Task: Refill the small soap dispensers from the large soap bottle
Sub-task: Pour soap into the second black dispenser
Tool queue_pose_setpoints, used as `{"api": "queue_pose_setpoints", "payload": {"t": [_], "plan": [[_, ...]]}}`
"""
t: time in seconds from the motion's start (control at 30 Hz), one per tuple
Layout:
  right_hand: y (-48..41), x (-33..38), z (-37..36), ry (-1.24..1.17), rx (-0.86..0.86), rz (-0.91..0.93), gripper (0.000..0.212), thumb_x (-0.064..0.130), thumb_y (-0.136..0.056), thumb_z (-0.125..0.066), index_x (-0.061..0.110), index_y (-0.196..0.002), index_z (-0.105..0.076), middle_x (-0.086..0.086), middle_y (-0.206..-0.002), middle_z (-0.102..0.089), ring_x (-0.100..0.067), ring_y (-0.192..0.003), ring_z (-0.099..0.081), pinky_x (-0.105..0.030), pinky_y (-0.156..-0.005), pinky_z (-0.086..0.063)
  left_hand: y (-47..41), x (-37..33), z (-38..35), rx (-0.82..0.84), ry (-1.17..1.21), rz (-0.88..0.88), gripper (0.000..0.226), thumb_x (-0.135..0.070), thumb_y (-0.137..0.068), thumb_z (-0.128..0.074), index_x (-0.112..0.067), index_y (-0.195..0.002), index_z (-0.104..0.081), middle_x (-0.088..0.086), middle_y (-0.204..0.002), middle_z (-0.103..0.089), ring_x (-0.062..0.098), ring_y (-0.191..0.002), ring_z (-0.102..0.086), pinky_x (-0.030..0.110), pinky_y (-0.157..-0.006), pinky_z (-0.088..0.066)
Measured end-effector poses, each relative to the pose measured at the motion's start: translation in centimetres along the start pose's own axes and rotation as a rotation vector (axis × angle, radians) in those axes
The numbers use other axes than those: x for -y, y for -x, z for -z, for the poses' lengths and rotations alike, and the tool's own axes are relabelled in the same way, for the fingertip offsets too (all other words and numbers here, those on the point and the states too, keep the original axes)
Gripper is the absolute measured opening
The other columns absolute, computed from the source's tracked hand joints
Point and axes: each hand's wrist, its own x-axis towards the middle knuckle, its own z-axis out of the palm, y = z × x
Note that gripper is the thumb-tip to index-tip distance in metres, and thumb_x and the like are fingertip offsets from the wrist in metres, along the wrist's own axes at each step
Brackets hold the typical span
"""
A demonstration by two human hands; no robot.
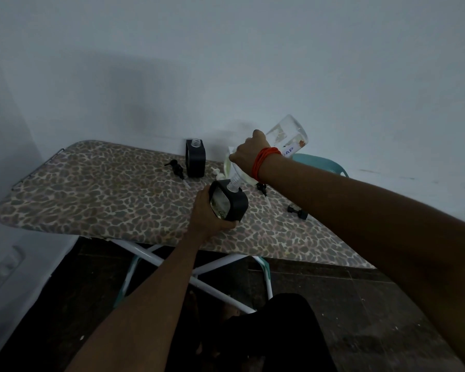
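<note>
Bare forearms, no sleeves, orange-red cord bracelet [263, 163] wound around right wrist, black trousers [277, 336]

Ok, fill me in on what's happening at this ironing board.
A person is pouring soap. The right hand tips the large clear soap bottle neck-down into the open top of a small black dispenser, which the left hand holds tilted on the leopard-print ironing board. A second black dispenser stands uncapped near the wall. Black pump heads lie loose on the board beside it. How full either dispenser is cannot be told.
</note>
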Motion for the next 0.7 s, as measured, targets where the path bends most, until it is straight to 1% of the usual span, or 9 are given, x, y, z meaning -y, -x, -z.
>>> {"api": "queue_pose_setpoints", "payload": {"t": [0.13,0.2,0.3,0.4,0.53,0.6,0.7], "plan": [[0.3,0.3,0.4,0.051,-0.010,0.002,0.029,0.021,-0.097,-0.051,0.021,-0.126,-0.055,-0.001,-0.115,-0.066,-0.027,-0.109,-0.061,-0.046,-0.101,-0.040,-0.1,0.0,-0.1,0.001,-0.012,0.016,0.117,-0.043,-0.047,-0.090,-0.009,-0.145,-0.036,0.011,-0.140,-0.045,0.028,-0.130,-0.045,0.050,-0.106,-0.041],[0.5,0.4,0.6,0.063,-0.016,-0.004,0.028,0.024,-0.097,-0.052,0.022,-0.124,-0.056,-0.001,-0.115,-0.067,-0.028,-0.110,-0.061,-0.045,-0.101,-0.039,0.0,-0.1,-0.1,-0.002,-0.010,0.014,0.117,-0.044,-0.047,-0.090,-0.009,-0.145,-0.037,0.010,-0.139,-0.045,0.028,-0.129,-0.046,0.051,-0.105,-0.042],[0.7,0.4,0.7,0.069,-0.020,0.000,0.026,0.026,-0.097,-0.052,0.022,-0.122,-0.057,0.000,-0.112,-0.067,-0.027,-0.107,-0.061,-0.044,-0.101,-0.039,0.0,-0.1,0.0,-0.003,-0.016,0.020,0.122,-0.050,-0.045,-0.089,-0.008,-0.146,-0.035,0.011,-0.141,-0.044,0.028,-0.131,-0.045,0.050,-0.107,-0.041],[0.9,0.2,0.7,0.056,-0.033,0.000,0.025,0.027,-0.097,-0.051,0.022,-0.120,-0.058,0.001,-0.109,-0.067,-0.026,-0.105,-0.061,-0.043,-0.100,-0.038,0.0,-0.1,0.0,0.001,-0.024,0.025,0.121,-0.044,-0.046,-0.090,-0.007,-0.147,-0.034,0.011,-0.142,-0.043,0.028,-0.132,-0.044,0.051,-0.107,-0.040],[1.2,-0.2,0.5,0.025,-0.060,0.003,0.025,0.024,-0.097,-0.048,0.023,-0.120,-0.057,0.003,-0.106,-0.066,-0.024,-0.103,-0.060,-0.040,-0.098,-0.038,0.0,-0.1,0.0,0.000,-0.007,0.020,0.122,-0.050,-0.044,-0.088,-0.010,-0.146,-0.035,0.009,-0.141,-0.044,0.027,-0.130,-0.045,0.044,-0.106,-0.041],[1.2,-0.3,0.3,0.019,-0.066,0.001,0.024,0.024,-0.097,-0.050,0.024,-0.120,-0.057,0.004,-0.105,-0.065,-0.023,-0.102,-0.060,-0.039,-0.096,-0.038,-0.1,-0.1,0.1,0.009,0.000,0.023,0.123,-0.050,-0.044,-0.087,-0.008,-0.147,-0.034,0.010,-0.142,-0.043,0.027,-0.132,-0.044,0.047,-0.107,-0.041],[1.2,-0.4,0.1,-0.003,-0.080,-0.003,0.023,0.024,-0.097,-0.047,0.024,-0.117,-0.058,0.005,-0.103,-0.065,-0.022,-0.100,-0.059,-0.038,-0.094,-0.038,-0.1,-0.1,0.0,0.014,0.008,0.033,0.124,-0.048,-0.045,-0.088,-0.008,-0.148,-0.032,0.010,-0.143,-0.042,0.027,-0.133,-0.043,0.051,-0.107,-0.040]]}}
